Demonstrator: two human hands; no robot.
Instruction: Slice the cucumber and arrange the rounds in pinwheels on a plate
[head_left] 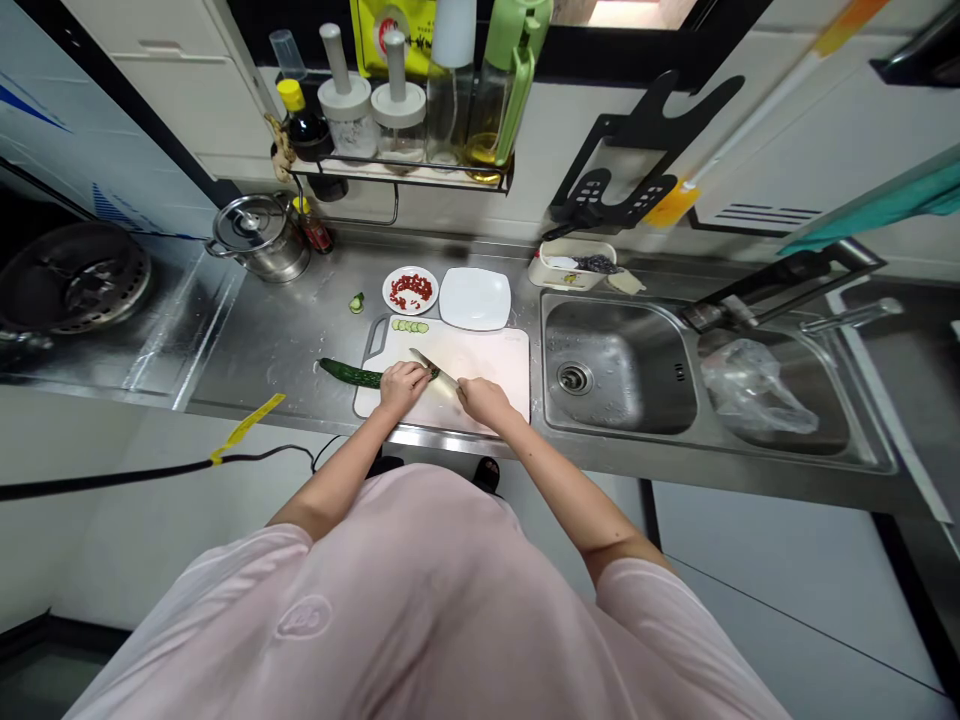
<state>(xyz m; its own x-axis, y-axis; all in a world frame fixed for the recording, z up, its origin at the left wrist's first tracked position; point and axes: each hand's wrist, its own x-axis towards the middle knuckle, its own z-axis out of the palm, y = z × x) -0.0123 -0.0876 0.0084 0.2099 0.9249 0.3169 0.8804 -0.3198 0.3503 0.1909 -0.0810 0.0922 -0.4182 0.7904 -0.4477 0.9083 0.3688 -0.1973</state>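
Observation:
My left hand (pixel 404 386) is closed over the right part of a long green cucumber (pixel 349 373), whose far end sticks out past the left edge of the white cutting board (pixel 499 375). In my right hand (pixel 484 400) is the handle of a kitchen knife (pixel 426 359). Its blade points up and left, close against the cucumber's cut end by my left fingertips. Along the board's top edge lies a short row of cucumber slices (pixel 409 326). My fingers partly hide where blade and cucumber meet.
Behind the board stand a plate of chopped red pieces (pixel 411 289) and a white square plate (pixel 475 298). A cucumber end piece (pixel 356 302) lies to the left, near a lidded steel pot (pixel 260 237). On the right is a double sink (pixel 619 365) holding a plastic bag (pixel 757 388).

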